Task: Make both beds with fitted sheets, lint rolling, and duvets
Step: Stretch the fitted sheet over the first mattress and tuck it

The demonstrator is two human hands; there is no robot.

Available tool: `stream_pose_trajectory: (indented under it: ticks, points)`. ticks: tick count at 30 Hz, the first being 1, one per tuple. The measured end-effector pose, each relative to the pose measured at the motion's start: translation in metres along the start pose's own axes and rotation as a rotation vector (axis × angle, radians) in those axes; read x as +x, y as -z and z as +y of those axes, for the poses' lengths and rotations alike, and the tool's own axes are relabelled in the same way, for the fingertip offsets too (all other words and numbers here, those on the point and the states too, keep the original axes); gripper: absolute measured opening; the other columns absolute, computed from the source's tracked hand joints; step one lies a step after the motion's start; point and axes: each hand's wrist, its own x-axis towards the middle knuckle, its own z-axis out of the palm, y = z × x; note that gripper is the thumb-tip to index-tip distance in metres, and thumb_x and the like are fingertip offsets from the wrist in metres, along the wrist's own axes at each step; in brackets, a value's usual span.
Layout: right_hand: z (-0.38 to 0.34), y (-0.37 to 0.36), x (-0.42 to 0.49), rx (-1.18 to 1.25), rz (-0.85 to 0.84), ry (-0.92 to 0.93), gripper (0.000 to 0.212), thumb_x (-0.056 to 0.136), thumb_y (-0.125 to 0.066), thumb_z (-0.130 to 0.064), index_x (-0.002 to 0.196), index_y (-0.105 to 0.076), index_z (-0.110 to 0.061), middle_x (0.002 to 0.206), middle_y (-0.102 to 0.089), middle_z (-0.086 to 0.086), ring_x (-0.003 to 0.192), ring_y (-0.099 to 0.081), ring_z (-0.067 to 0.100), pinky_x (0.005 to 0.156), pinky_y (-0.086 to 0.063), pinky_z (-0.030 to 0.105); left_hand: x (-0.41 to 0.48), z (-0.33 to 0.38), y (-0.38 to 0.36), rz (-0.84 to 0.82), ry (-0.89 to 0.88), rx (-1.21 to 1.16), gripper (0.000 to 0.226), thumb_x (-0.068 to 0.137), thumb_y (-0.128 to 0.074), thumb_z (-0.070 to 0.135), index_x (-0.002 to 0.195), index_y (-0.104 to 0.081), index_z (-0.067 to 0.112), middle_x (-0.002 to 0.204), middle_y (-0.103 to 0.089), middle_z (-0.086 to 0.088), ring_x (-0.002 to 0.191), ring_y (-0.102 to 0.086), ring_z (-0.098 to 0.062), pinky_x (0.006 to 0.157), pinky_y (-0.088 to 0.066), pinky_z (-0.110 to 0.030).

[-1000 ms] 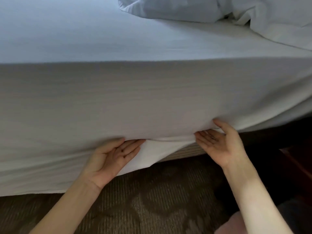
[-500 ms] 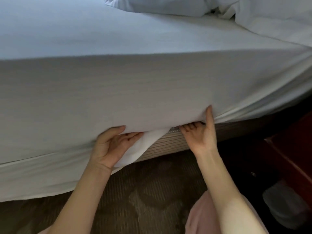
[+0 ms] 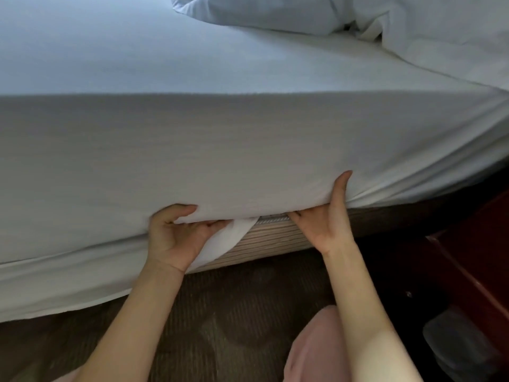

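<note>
A white fitted sheet covers the top and near side of the mattress. Its loose lower hem hangs down at the left. My left hand is palm up at the mattress's bottom edge, thumb on the side and fingers curled under, gripping the sheet there. My right hand is a little to the right, with straight fingers slid under the sheet-covered edge and thumb pointing up the side. Between the hands a flap of sheet hangs over the striped bed base. A bunched white duvet lies at the far right of the bed.
A white pillow lies at the top edge of the bed. Patterned brown carpet runs below the bed. Dark red-brown furniture stands close on the right, with a clear plastic object beside it. My pink clothing shows at the bottom.
Both hands have gone from flat, palm-up pushing to reaching under the mattress edge. The left fingers have curled round the sheet, and the right thumb has risen up the side.
</note>
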Motion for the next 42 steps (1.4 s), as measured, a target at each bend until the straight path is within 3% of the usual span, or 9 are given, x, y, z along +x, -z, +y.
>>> stream_pose_trajectory:
  ticks: [5, 8, 12, 17, 20, 23, 27, 32, 42]
  points:
    - [-0.018, 0.012, -0.018, -0.345, 0.039, -0.175, 0.078, 0.079, -0.033, -0.079, 0.127, -0.05, -0.02, 0.12, -0.065, 0.011, 0.11, -0.062, 0.024, 0.107, -0.036, 0.042, -0.005, -0.004, -0.004, 0.043, -0.016, -0.02, 0.097, 0.022, -0.078, -0.003, 0.116, -0.059, 0.012, 0.123, -0.062, -0.014, 0.116, -0.056, -0.039, 0.094, -0.039, -0.067]
    - [-0.013, 0.01, -0.03, -0.469, 0.155, -0.233, 0.066, 0.088, -0.033, -0.069, 0.107, -0.057, -0.01, 0.092, -0.074, 0.01, 0.083, -0.072, 0.018, 0.097, -0.041, 0.038, -0.01, -0.01, -0.009, 0.112, -0.016, -0.045, 0.078, 0.037, -0.07, -0.001, 0.114, -0.059, 0.011, 0.121, -0.061, -0.016, 0.118, -0.054, -0.04, 0.099, -0.036, -0.064]
    - [0.021, -0.007, -0.059, -0.286, 0.28, -0.194, 0.034, 0.098, -0.04, -0.038, 0.09, -0.061, -0.012, 0.079, -0.068, 0.004, 0.071, -0.066, 0.015, 0.074, -0.044, 0.028, -0.023, -0.016, -0.028, 0.299, 0.088, 0.015, 0.05, 0.065, -0.05, 0.013, 0.115, -0.054, 0.012, 0.123, -0.061, -0.014, 0.115, -0.056, -0.038, 0.101, -0.035, -0.054]
    - [0.078, -0.031, -0.086, -0.279, 0.28, -0.288, 0.019, 0.096, -0.048, -0.022, 0.094, -0.064, -0.012, 0.084, -0.068, 0.004, 0.078, -0.063, 0.016, 0.073, -0.042, 0.028, -0.054, -0.011, -0.048, 0.514, 0.299, 0.369, 0.039, 0.089, -0.045, 0.017, 0.128, -0.048, 0.009, 0.132, -0.055, -0.015, 0.101, -0.059, -0.028, 0.083, -0.043, -0.041]
    - [0.1, -0.052, -0.087, -0.282, 0.207, -0.284, 0.014, 0.095, -0.048, -0.014, 0.094, -0.061, -0.01, 0.084, -0.066, 0.006, 0.076, -0.062, 0.017, 0.073, -0.045, 0.028, -0.074, 0.017, -0.049, 0.684, 0.418, 0.47, 0.04, 0.095, -0.038, 0.008, 0.135, -0.039, 0.003, 0.134, -0.052, -0.019, 0.119, -0.052, -0.029, 0.092, -0.036, -0.038]
    - [0.113, -0.065, -0.088, -0.311, 0.059, -0.263, 0.016, 0.095, -0.047, -0.01, 0.105, -0.059, -0.006, 0.096, -0.066, 0.011, 0.083, -0.065, 0.018, 0.084, -0.048, 0.032, -0.082, 0.059, -0.052, 0.828, 0.271, 0.571, 0.019, 0.094, -0.033, 0.006, 0.09, -0.051, 0.005, 0.098, -0.066, -0.017, 0.11, -0.058, -0.025, 0.097, -0.033, -0.033]
    - [0.117, -0.07, -0.08, -0.311, -0.078, -0.32, 0.02, 0.097, -0.046, -0.015, 0.11, -0.06, -0.011, 0.114, -0.065, 0.01, 0.104, -0.064, 0.021, 0.098, -0.044, 0.035, -0.093, 0.103, -0.058, 0.83, 0.069, 0.646, 0.019, 0.094, -0.033, 0.006, 0.078, -0.044, 0.005, 0.089, -0.056, -0.016, 0.088, -0.059, -0.029, 0.093, -0.038, -0.038]
    - [0.125, -0.079, -0.064, -0.203, -0.003, -0.314, 0.024, 0.097, -0.047, -0.017, 0.115, -0.057, -0.006, 0.114, -0.063, 0.016, 0.103, -0.063, 0.023, 0.091, -0.046, 0.031, -0.112, 0.124, -0.017, 0.865, 0.239, 0.569, 0.017, 0.095, -0.034, 0.005, 0.084, -0.046, 0.001, 0.114, -0.054, -0.018, 0.115, -0.055, -0.032, 0.09, -0.037, -0.04]
    - [0.164, -0.121, -0.062, 0.01, 0.1, -0.086, 0.019, 0.092, -0.048, -0.005, 0.107, -0.057, -0.012, 0.111, -0.059, 0.012, 0.109, -0.056, 0.027, 0.104, -0.04, 0.04, -0.104, 0.192, 0.047, 0.7, 0.354, 0.48, 0.019, 0.095, -0.038, 0.005, 0.093, -0.055, -0.003, 0.103, -0.062, -0.019, 0.108, -0.057, -0.03, 0.099, -0.039, -0.037]
